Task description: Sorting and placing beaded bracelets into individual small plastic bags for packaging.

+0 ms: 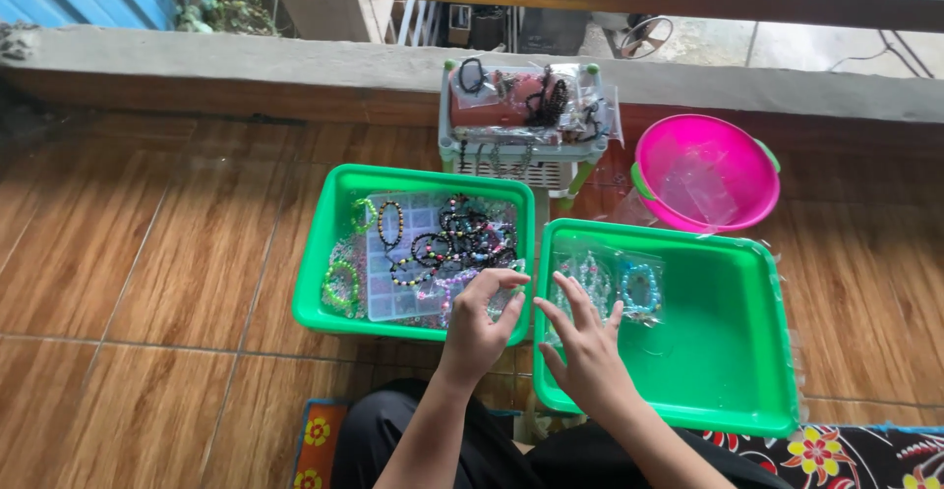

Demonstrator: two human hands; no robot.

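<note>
On the wood-patterned floor [147, 253] sits a green tub [324, 253], its bottom covered by a clear compartment box [393, 287] with beaded bracelets [447, 243] heaped over it, dark ones in the middle and green ones at the left edge. The left hand [479, 324] hovers over the near right corner of that tub, thumb and forefinger pinched together on something too small to make out, so I cannot tell what the grip holds. Just beside it, the right hand [585, 346] reaches over the near left wall of a second green tub [728, 351], fingers spread apart and holding nothing, fingertips at a clear packet [610, 287] lying inside; a blue bracelet [640, 289] shows through the plastic. Behind the tubs stands a small white stool [521, 155] piled with more bagged jewellery, and right of it a pink basin [706, 172] with clear bags inside.
</note>
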